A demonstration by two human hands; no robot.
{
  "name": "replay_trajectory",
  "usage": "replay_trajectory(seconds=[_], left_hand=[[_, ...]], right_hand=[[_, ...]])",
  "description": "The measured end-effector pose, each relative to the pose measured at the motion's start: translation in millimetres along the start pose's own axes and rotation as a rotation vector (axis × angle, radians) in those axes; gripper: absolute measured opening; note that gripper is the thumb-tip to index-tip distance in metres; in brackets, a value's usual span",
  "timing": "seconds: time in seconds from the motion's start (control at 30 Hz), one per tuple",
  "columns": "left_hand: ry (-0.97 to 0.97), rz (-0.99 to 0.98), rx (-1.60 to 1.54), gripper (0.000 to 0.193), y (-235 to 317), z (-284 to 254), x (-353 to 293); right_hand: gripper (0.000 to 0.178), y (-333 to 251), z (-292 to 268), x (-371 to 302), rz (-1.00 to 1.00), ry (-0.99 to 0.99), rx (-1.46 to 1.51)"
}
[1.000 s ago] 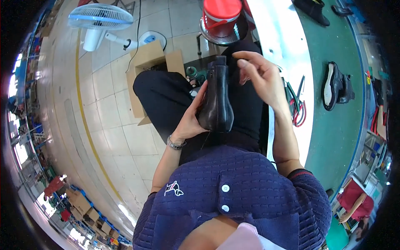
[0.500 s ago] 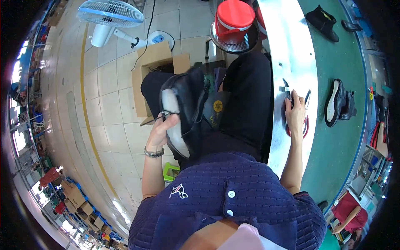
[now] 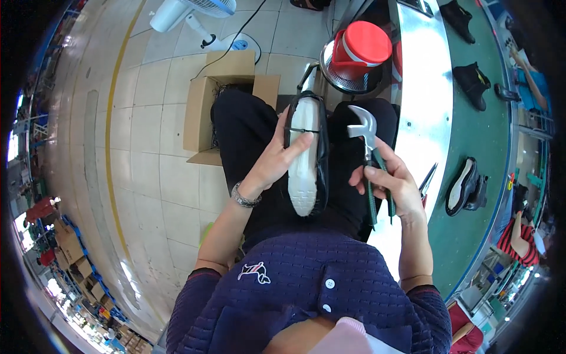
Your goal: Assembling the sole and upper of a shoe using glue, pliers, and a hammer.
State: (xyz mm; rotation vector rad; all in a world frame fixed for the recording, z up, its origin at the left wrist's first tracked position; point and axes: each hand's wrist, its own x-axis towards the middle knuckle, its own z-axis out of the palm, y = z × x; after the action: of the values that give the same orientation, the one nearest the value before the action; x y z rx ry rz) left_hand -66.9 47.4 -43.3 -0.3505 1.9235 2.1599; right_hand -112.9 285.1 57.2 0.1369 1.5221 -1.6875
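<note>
The black shoe (image 3: 306, 156) lies upside down on the person's lap, its white sole facing up; the left hand (image 3: 277, 159) holds the shoe from the left side, with the fingers closed across the sole. Just right of the shoe, the right hand (image 3: 392, 186) is wrapped tight around the green handles of a pincer tool (image 3: 368, 153); the tool's shiny metal head sticks up next to the shoe's far end, but does not touch it. Past the shoe's far end stands a red bucket (image 3: 361, 48) on a round metal stand; left of the shoe sits an open cardboard box (image 3: 215, 94) on the tiled floor. Right of the shoe is a green work belt (image 3: 477, 147) with more dark shoes on it.
</note>
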Motion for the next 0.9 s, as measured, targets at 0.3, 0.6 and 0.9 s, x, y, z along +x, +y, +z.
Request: replay_trajectory(seconds=[0.3,0.6,0.9], left_hand=[[0.242,0.270,0.147,0.043,18,-10,15],[0.297,0.530,0.427,0.025,19,-14,31],[0.190,0.640,0.533,0.026,21,-26,34]], right_hand=[[0.065,-32,38,40,0.202,-0.176,0.030],[0.062,-20,43,46,0.079,-0.088,-0.315],[0.063,-13,46,44,-0.076,0.031,-0.611]])
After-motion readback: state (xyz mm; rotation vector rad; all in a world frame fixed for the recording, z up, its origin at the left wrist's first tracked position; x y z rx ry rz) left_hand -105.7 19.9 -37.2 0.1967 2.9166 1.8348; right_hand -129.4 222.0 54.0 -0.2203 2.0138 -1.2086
